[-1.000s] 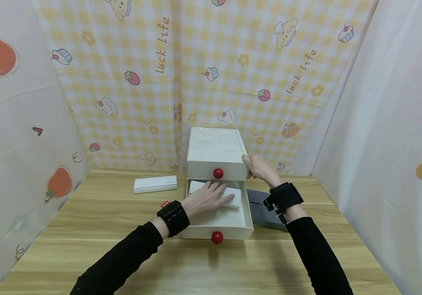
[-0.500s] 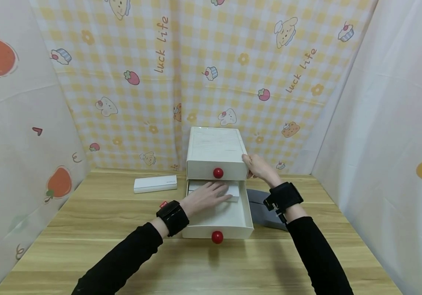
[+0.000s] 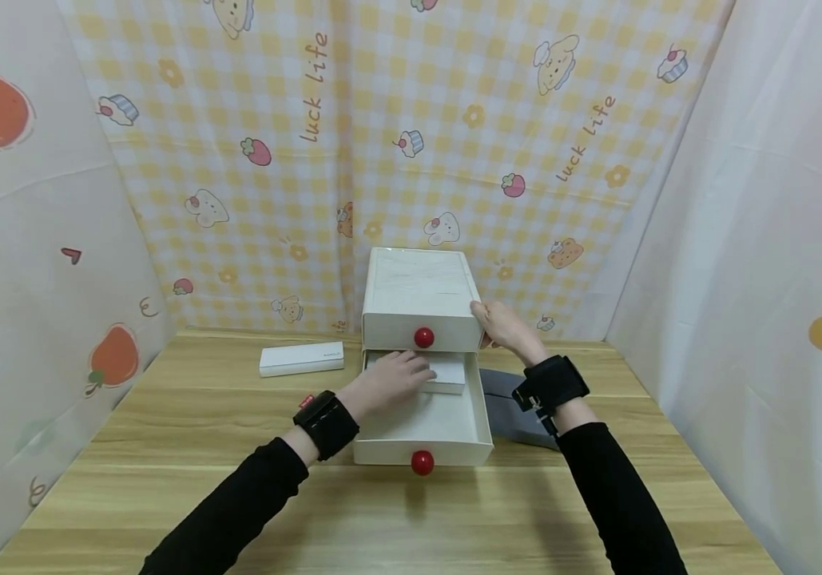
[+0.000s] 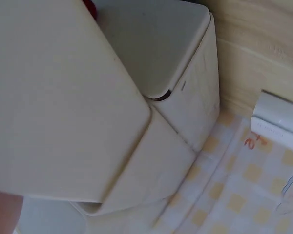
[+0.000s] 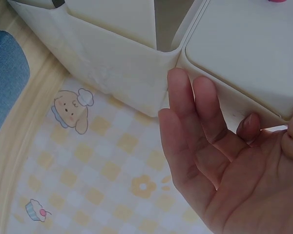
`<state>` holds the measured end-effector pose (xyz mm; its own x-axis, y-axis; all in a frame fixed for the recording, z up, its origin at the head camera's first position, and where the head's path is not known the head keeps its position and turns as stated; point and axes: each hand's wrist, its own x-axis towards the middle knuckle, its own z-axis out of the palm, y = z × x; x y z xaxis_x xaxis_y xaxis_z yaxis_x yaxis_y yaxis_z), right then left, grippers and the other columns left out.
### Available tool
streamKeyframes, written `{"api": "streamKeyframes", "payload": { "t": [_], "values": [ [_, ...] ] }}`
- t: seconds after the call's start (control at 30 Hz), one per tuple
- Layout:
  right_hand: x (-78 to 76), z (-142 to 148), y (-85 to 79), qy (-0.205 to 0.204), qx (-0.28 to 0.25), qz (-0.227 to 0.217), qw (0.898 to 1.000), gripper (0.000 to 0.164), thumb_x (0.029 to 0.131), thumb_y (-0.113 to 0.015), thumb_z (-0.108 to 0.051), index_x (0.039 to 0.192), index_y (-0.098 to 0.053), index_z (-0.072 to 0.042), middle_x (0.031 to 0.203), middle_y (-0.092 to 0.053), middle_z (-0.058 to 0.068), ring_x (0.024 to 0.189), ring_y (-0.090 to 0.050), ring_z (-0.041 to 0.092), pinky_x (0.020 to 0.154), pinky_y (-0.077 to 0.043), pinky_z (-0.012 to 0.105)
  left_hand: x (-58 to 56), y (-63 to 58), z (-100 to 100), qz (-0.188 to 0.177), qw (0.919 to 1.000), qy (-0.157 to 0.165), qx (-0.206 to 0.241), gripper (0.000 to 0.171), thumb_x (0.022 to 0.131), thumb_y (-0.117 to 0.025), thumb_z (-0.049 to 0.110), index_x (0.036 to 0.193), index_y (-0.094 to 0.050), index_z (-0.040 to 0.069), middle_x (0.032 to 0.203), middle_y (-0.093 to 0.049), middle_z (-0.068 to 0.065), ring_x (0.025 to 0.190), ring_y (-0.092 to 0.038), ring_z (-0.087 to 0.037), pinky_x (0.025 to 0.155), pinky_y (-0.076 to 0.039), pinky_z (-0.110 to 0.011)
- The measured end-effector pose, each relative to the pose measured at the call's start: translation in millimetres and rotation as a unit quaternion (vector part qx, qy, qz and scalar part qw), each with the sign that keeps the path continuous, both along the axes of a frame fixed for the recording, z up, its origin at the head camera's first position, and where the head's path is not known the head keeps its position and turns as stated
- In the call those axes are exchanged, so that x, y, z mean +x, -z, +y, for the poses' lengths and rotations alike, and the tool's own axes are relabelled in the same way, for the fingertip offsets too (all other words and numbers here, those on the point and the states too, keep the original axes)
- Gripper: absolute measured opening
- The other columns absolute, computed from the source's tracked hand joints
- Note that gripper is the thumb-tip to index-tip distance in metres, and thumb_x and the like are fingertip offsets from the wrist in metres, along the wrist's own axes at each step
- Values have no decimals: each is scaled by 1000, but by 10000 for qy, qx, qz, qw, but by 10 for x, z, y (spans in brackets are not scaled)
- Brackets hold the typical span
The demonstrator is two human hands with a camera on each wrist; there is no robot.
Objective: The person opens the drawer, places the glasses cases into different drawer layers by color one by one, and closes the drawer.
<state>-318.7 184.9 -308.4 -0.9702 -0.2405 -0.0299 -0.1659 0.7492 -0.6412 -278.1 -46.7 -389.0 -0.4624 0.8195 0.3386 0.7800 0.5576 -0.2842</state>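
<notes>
Handling inside a drawer: the left grip [image 3: 386, 382] is lying over a white box [image 3: 448, 371] in the pulled-out lower drawer [image 3: 454, 454], its fingers loosely bent and lying close together, with no pinch showing; the box is resting toward the rear, just beside the lower edge of the closed upper drawer [image 3: 387, 333]; the fingers are covering much of its left part. The right grip [image 3: 510, 329] is holding the right front corner of the drawer unit [image 3: 421, 279], thumb over the edge and the longer fingers extending along the side wall.

The step in hand seems to be positioning the box; good handling is likely calling for light, level pressure near its middle, the box staying square to the side walls, while the right grip is steadying the unit against sliding; the overhanging upper drawer is probably limiting room for the knuckles, and an uneven touch could be turning the box askew.

On the worktop [image 3: 224, 447], a white bar [image 3: 302, 359] is lying to the left, well clear of the work; a grey pouch [image 3: 514, 407] is lying just right of the lower drawer, partly hidden by the right wrist; two red knobs [image 3: 422, 462] are projecting from the drawer fronts; a checked curtain [image 3: 382, 104] is hanging behind.
</notes>
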Motion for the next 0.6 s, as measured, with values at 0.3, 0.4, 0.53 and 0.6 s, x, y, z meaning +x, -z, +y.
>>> {"api": "streamKeyframes", "payload": {
  "t": [0.3,0.4,0.53,0.6],
  "values": [
    [15,9,-3,-55,-49,23,10000,53,103,-22,-35,122,-53,4,89,-63,17,68,-59,21,60,-43,26,-137,17,-331,700,9788,511,1858,13,78,-70,6,91,-69,7,83,-70,-2,77,-63,-14,70,-53,-24],
    [17,7,-8,-45,-82,-10,10000,53,103,-22,-35,121,-54,4,87,-62,16,72,-60,26,62,-45,29,-198,64,-492,998,9685,554,2215,11,76,-66,6,86,-69,7,78,-68,-2,69,-62,-13,61,-52,-23],
    [19,2,-16,-19,-88,-34,10000,53,103,-22,-35,120,-55,3,87,-62,15,68,-59,21,63,-45,31,-307,173,-732,1421,9498,236,2777,11,73,-60,6,82,-66,6,73,-68,-4,61,-63,-15,51,-50,-22],
    [17,2,-11,-11,-85,-50,10000,53,103,-22,-35,120,-55,3,87,-62,15,66,-57,18,62,-45,29,-366,246,-860,1440,9433,-127,2987,11,73,-58,5,81,-66,5,73,-68,-6,60,-63,-17,50,-50,-24]
  ]
}}
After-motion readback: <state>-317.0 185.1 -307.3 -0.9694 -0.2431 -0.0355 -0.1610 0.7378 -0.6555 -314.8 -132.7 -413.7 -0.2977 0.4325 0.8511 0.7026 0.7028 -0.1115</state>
